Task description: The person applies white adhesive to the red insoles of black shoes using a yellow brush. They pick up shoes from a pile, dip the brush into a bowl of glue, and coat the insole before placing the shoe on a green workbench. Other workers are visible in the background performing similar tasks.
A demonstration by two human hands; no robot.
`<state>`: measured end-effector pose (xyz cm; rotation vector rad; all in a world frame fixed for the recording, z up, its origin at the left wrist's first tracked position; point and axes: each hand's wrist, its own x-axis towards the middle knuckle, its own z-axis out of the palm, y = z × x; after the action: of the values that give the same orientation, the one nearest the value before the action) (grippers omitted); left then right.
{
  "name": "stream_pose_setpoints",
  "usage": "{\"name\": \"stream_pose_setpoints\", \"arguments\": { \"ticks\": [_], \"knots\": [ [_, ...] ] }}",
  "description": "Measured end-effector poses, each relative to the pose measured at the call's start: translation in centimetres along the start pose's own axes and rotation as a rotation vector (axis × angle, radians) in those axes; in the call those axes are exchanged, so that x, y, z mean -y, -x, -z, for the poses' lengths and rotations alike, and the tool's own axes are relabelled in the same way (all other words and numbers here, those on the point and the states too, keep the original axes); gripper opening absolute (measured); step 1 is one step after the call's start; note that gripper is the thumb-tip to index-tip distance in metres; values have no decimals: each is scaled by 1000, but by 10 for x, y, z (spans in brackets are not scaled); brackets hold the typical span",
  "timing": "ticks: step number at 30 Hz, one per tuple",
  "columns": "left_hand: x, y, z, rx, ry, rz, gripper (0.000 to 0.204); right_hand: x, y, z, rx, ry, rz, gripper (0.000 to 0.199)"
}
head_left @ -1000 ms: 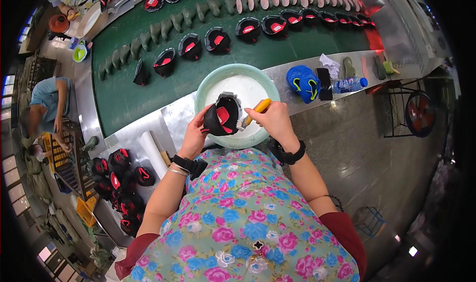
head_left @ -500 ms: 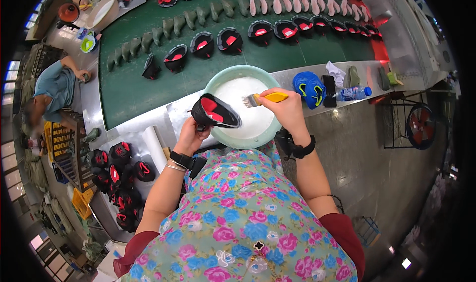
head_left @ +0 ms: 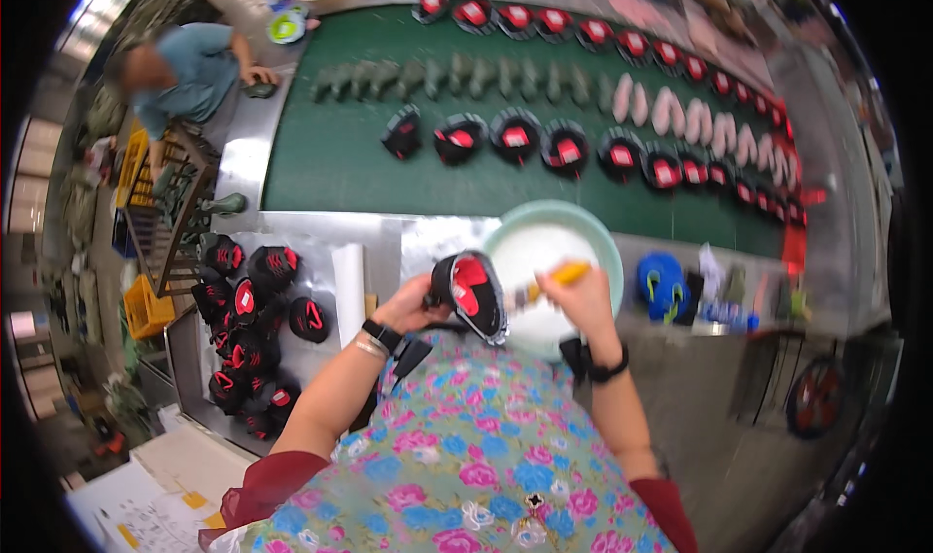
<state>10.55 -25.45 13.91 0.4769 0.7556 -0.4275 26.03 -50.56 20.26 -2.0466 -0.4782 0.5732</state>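
Observation:
My left hand (head_left: 408,306) grips a black shoe upper (head_left: 446,283) with a red lining. The upper is tilted, its pale-edged underside opening facing up and to the right. In my right hand (head_left: 589,302) is a paintbrush with a yellow handle (head_left: 569,273), pinched between the fingers. Its blurred bristles point left at the upper's edge; whether they touch is hard to tell. Both hands are at the near side of a pale green basin (head_left: 608,245) holding white liquid (head_left: 536,249).
More uppers are piled on a metal table (head_left: 326,354) at left, beside a white roll (head_left: 349,291). A green conveyor belt (head_left: 330,179) carries rows of uppers, dark foot-shaped forms and pink insoles (head_left: 664,112). Blue shoes (head_left: 662,286) lie at right. A person (head_left: 190,72) works at far left.
The view has swung left, shifting the scene rightward and down. The shoe upper is turned more upright, and the brush has come from over the liquid to the upper's edge.

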Motion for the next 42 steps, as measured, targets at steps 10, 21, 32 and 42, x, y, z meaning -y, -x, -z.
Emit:
{"name": "stream_pose_setpoints", "arguments": {
  "ticks": [10, 21, 32, 42],
  "knots": [
    [-176, -99, 196, -363, 90, -912, 50, 34, -41, -21, -162, -200, -222, 16],
    [-209, -102, 216, -398, 253, -605, 79, 57, -77, -50, -182, 145, -202, 28],
    [-108, 109, 394, -1411, -783, -705, 72, 83, -128, -117, 98, 11, -91, 32],
    [-195, 117, 188, 1, -742, -632, 34, 142, -123, -118, 418, -11, 120, 32]
  ]
}}
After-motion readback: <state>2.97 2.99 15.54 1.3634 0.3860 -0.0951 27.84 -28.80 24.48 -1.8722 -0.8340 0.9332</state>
